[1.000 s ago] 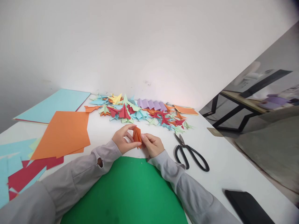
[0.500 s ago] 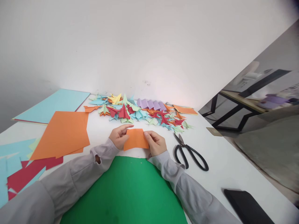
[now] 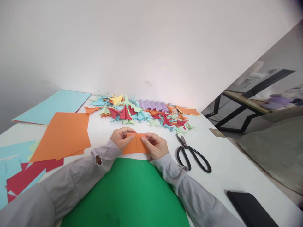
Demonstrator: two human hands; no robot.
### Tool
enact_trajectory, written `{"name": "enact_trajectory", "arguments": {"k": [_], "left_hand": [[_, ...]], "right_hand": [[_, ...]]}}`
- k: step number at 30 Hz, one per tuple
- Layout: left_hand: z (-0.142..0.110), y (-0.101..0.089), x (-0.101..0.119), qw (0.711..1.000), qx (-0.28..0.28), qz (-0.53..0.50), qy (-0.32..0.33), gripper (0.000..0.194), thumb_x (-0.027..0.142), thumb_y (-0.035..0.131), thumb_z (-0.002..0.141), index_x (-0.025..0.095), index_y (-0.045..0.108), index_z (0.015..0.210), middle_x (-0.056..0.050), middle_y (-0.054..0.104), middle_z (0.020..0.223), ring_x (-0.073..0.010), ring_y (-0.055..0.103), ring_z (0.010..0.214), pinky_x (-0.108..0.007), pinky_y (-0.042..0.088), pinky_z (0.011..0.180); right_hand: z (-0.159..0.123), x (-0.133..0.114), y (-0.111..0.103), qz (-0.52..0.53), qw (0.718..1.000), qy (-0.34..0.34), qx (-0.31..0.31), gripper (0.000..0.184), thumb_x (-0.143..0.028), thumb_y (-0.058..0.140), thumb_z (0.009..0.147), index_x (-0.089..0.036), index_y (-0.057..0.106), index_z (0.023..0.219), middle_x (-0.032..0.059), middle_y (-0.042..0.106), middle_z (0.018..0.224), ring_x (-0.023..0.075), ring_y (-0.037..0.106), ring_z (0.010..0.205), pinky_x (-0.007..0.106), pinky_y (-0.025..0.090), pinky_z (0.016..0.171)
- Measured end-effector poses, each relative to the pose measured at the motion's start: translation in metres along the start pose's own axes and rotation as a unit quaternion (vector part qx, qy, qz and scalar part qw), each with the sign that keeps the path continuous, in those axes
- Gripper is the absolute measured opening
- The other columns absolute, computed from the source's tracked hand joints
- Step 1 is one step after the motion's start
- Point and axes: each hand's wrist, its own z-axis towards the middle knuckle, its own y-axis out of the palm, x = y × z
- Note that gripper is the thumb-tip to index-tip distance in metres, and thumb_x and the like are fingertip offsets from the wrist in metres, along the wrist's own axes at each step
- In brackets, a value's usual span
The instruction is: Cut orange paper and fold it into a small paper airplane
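Observation:
A small piece of orange paper [image 3: 135, 148] is held up between my two hands, just beyond the far edge of a green sheet [image 3: 127, 189]. My left hand [image 3: 121, 137] pinches its upper left part, thumb on the near face. At the upper right, my right hand [image 3: 156, 145] grips it the same way, thumb pressed near the middle. The fingers behind the paper are partly hidden. Past my hands lies a heap of small folded paper shapes, among them a red paper plane [image 3: 125, 113] and a purple pleated strip [image 3: 152, 105].
Black-handled scissors [image 3: 187, 151] lie right of my right hand, blades partly apart. A black flat object [image 3: 251, 208] rests near the right edge. Orange sheets [image 3: 66, 132], light blue sheets [image 3: 56, 104] and red paper scraps [image 3: 30, 176] lie at left. A wall stands behind the table.
My thumbs have moved inward over the orange paper, closer to each other. Its top edge now sits slightly lower, and both hands grip along it.

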Motion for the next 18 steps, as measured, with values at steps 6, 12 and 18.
{"name": "enact_trajectory", "arguments": {"k": [6, 12, 18], "left_hand": [[-0.0009, 0.0019, 0.0004, 1.0, 0.007, 0.01, -0.018, 0.02, 0.029, 0.061, 0.057, 0.013, 0.062, 0.069, 0.003, 0.054, 0.048, -0.0075, 0.043, 0.043, -0.02, 0.031, 0.044], [-0.0005, 0.0017, 0.0015, 0.999, 0.021, 0.013, -0.021, 0.018, 0.029, 0.059, 0.056, 0.012, 0.062, 0.063, 0.002, 0.055, 0.046, -0.0072, 0.043, 0.044, -0.019, 0.031, 0.045], [-0.0018, 0.002, 0.0029, 0.999, 0.015, 0.011, -0.032, 0.016, 0.027, 0.058, 0.055, 0.012, 0.061, 0.06, 0.001, 0.059, 0.05, -0.0079, 0.047, 0.044, -0.019, 0.034, 0.044]], "right_hand": [[-0.0057, -0.0046, 0.0009, -0.054, 0.997, -0.063, -0.004, 0.018, -0.035, 0.066, 0.066, -0.021, 0.069, 0.078, 0.0019, 0.065, 0.064, 0.0132, 0.051, 0.053, 0.026, 0.042, 0.049], [-0.0054, -0.0014, 0.0006, -0.053, 0.997, -0.053, -0.005, 0.019, -0.035, 0.065, 0.067, -0.02, 0.068, 0.079, 0.0026, 0.065, 0.066, 0.0139, 0.054, 0.055, 0.027, 0.044, 0.052], [-0.0067, 0.0002, 0.0031, -0.007, 1.0, -0.003, -0.006, 0.021, -0.037, 0.067, 0.065, -0.02, 0.068, 0.078, 0.0027, 0.066, 0.064, 0.0149, 0.058, 0.057, 0.027, 0.046, 0.054]]}}
